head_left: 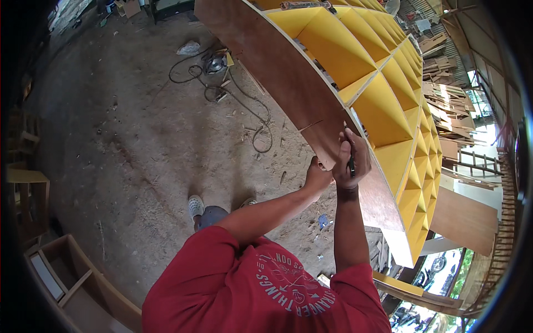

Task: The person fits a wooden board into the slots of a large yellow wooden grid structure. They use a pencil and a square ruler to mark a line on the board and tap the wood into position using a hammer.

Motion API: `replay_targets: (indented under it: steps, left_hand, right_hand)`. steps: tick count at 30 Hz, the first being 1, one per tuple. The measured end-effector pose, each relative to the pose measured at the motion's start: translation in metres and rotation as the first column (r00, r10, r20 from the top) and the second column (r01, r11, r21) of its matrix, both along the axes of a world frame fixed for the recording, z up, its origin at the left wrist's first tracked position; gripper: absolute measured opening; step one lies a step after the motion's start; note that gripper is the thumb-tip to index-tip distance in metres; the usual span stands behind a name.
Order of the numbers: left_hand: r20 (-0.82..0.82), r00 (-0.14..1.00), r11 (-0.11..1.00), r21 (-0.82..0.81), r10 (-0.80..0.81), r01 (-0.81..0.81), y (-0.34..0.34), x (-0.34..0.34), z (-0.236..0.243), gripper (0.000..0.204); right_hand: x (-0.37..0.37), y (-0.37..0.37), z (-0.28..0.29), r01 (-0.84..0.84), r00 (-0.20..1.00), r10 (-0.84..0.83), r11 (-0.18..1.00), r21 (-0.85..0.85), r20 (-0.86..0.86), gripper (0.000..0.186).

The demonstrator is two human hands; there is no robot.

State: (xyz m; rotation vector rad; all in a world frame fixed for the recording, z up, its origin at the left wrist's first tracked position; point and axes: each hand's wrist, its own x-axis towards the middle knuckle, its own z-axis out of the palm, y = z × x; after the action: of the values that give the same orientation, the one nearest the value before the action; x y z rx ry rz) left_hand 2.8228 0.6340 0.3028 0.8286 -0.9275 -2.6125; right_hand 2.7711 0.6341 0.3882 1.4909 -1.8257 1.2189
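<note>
My right hand [355,158] is closed around a slim black pencil [351,165], its pale tip against the face of a brown plywood panel [288,83]. The panel runs along the side of a large yellow grid frame [383,114]. Just left of it and lower, my left hand [318,177] grips a brown piece of wood [326,162] at the panel's lower edge. Where that piece ends and the panel starts is hard to make out. A thin dark line crosses the panel above my left hand. Some left fingers are hidden behind the wood.
A power tool [214,62] with a looping cable [261,114] lies on the dusty floor [133,127], left of the panel. An open wooden cabinet [72,272] stands at lower left. Stacked boards [444,105] and a large plywood sheet [463,219] are at the right.
</note>
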Motion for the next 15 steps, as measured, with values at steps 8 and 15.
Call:
replay_targets:
  steps: [8, 15]
  left_hand:
    - [-0.057, 0.996, 0.998, 0.015, 0.065, -0.065, 0.009, -0.011, -0.023, 0.053]
    - [-0.052, 0.997, 0.996, 0.073, 0.061, -0.057, 0.007, -0.007, -0.012, 0.051]
  right_hand:
    - [0.003, -0.006, 0.005, 0.073, 0.979, -0.052, 0.992, 0.105, -0.196, 0.022]
    - [0.003, -0.004, 0.008, 0.101, 0.983, -0.076, 0.984, 0.144, -0.166, 0.023]
